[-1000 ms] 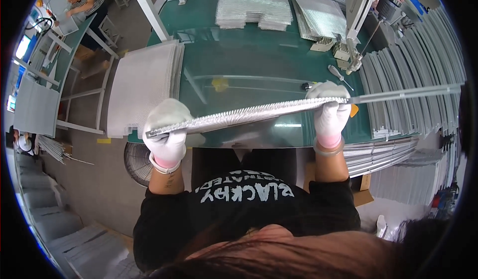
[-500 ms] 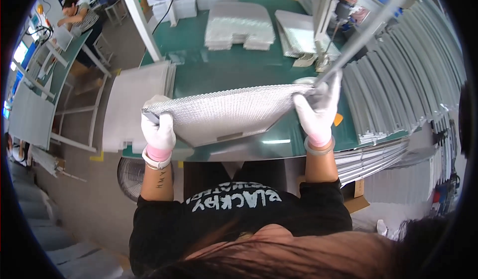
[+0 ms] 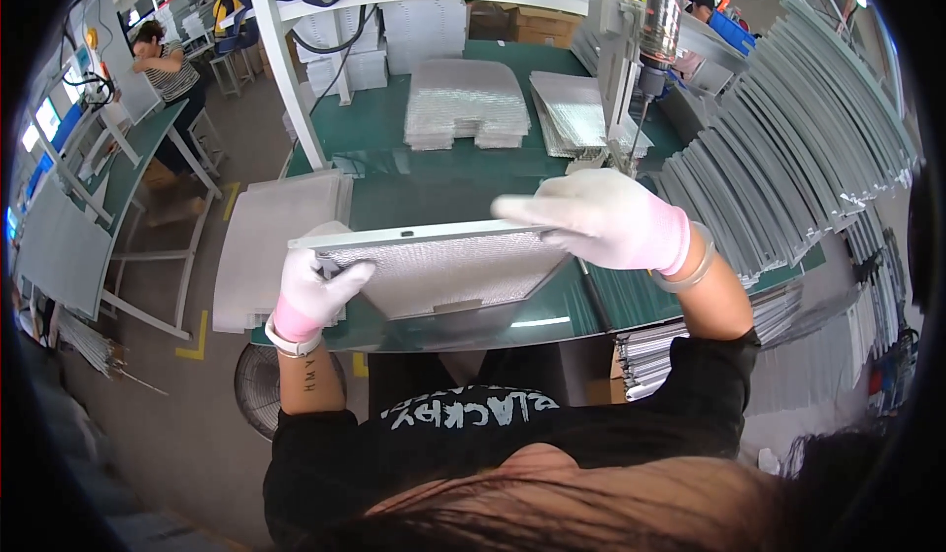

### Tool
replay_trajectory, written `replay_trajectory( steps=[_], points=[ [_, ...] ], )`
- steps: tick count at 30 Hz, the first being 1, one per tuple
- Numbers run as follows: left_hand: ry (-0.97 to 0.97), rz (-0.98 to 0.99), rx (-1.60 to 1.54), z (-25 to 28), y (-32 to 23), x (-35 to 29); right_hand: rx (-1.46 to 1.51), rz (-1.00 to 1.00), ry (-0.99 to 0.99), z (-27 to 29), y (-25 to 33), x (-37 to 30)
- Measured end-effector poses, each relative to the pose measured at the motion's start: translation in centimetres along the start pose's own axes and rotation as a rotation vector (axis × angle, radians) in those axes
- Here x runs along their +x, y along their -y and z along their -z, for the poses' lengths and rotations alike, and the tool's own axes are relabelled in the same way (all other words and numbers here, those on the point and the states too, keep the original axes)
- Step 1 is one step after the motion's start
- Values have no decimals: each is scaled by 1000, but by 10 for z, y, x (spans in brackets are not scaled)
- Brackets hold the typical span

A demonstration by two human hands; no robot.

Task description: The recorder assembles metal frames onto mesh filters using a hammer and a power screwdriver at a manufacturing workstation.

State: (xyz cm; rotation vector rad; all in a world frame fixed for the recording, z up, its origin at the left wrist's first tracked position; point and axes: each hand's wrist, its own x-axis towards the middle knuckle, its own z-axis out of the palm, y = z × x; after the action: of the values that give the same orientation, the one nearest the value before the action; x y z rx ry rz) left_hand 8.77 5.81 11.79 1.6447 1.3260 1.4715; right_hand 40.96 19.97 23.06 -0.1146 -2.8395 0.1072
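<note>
A silvery mesh filter panel (image 3: pixel 448 271) is held tilted above the green bench. A pale metal frame strip (image 3: pixel 434 233) with a small dark slot runs along its upper edge. My white-gloved left hand (image 3: pixel 317 281) is closed around the panel's left corner, thumb on the near side. My right hand (image 3: pixel 606 219), gloved too, lies over the strip's right end. Its fingers stretch leftward along the strip, the tips slightly blurred. The lower fingers are partly hidden. Close below the right hand, a thin dark rod (image 3: pixel 594 301) lies on the bench.
Stacked mesh sheets (image 3: pixel 468 99) lie on the bench's far side, with more sheets (image 3: pixel 576 108) beside an upright drill-like tool (image 3: pixel 660 30). Flat pale panels (image 3: pixel 281 246) overhang at left. Many grey frames (image 3: pixel 788 138) stand packed at right. Another person (image 3: pixel 172 74) sits at the left bench.
The long metal strip, earlier slanting up from my right hand, now lies along the panel's upper edge. My right hand has turned and reaches leftward over it. The head view has tilted up.
</note>
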Motion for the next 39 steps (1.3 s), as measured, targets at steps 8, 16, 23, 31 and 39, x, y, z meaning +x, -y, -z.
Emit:
replay_trajectory(
  steps=[8, 16, 23, 31, 39],
  points=[
    [-310, -355, -222, -30, 12, 4, 171, 44, 66, -18, 14, 52],
    [-763, -555, -239, -61, 36, 19, 170, 112, 11, -23, 11, 58],
    [-824, -434, -264, -70, 31, 22, 125, 128, -57, -29, 4, 65],
    [-790, -467, 181, -43, 52, 22, 116, 104, -51, -29, 9, 67],
    [-565, -514, -257, -29, 54, 29, 65, 125, -55, -26, 10, 69]
  ],
)
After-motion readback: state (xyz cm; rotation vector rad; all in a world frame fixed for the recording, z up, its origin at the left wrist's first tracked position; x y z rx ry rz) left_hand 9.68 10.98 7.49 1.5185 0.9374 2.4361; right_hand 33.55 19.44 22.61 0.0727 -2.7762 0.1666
